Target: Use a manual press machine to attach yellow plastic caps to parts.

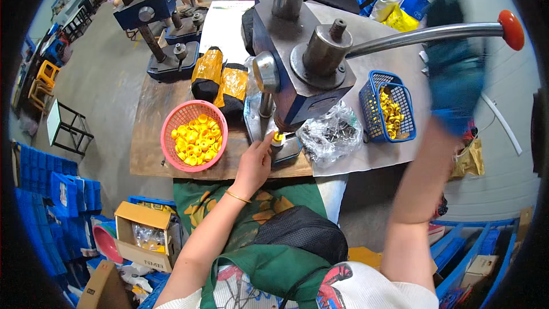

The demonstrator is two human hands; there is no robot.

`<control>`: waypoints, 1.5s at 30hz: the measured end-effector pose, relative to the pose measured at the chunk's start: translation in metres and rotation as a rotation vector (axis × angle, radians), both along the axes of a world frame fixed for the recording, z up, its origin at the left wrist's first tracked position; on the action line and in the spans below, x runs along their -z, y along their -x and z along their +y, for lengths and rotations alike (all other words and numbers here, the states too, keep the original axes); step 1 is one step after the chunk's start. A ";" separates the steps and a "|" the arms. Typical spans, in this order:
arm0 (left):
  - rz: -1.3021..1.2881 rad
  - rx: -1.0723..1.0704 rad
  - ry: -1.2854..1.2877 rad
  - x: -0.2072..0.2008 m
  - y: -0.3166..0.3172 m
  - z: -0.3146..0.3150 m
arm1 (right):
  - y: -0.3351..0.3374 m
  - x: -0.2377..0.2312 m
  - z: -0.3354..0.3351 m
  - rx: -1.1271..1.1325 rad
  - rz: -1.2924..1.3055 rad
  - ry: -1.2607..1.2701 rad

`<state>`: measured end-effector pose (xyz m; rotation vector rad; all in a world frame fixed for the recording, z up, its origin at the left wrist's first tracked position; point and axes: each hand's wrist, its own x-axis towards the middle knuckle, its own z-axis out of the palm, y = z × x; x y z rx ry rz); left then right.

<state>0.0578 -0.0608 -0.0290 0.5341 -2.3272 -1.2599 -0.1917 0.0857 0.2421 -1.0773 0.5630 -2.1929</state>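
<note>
My left hand reaches under the head of a bench press, fingers curled and the index fingertip against a small yellow plastic part on the press base. The thumb side of that grip is partly hidden. My right hand, in a dark blue-green glove, is raised beside the press's long metal lever, near its red knob. Motion smears its fingers, so I cannot tell if they touch the lever. A pink basket of yellow plastic parts stands left of my left hand.
Right of the press lie a clear plastic bag with dark small pieces and a blue basket with yellow parts. Tape-wrapped black bundles sit behind the pink basket. A second press stands farther back left. An open cardboard box is below left.
</note>
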 end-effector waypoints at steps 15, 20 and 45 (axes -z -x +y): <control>0.062 -0.139 -0.914 0.017 0.004 -0.010 | -0.098 0.090 0.095 0.272 1.123 -1.269; 0.280 -0.156 -1.313 -0.004 0.003 -0.008 | -0.050 -0.001 0.170 0.092 0.601 -0.574; 0.092 -0.041 0.061 0.008 0.034 -0.007 | 0.055 0.195 0.066 1.450 1.034 -1.170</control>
